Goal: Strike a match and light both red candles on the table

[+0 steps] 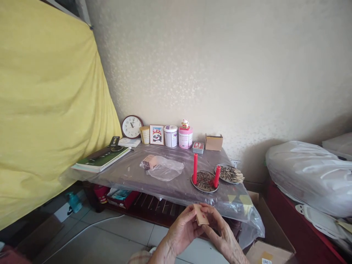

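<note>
A small tan matchbox (201, 215) with a red mark on its face is held up in front of the table's near edge. My left hand (183, 228) grips its left side, thumb along the edge. From the right, my right hand (218, 227) closes its fingers and thumb on the same box. Beyond the hands, two red candles, one tall (195, 168) and one short (217, 176), stand upright on a round metal plate (205, 190) strewn with dark bits. Burnt matchsticks (237, 175) lie on a second plate (220, 178) behind it.
A plastic bag (167, 169) with a small box lies mid-table (132, 179). Along the wall stand a clock (132, 127), a panda picture (157, 135), two canisters (171, 136) and a cardboard box (213, 142). Books (101, 159) lie left, below a yellow cloth (49, 91).
</note>
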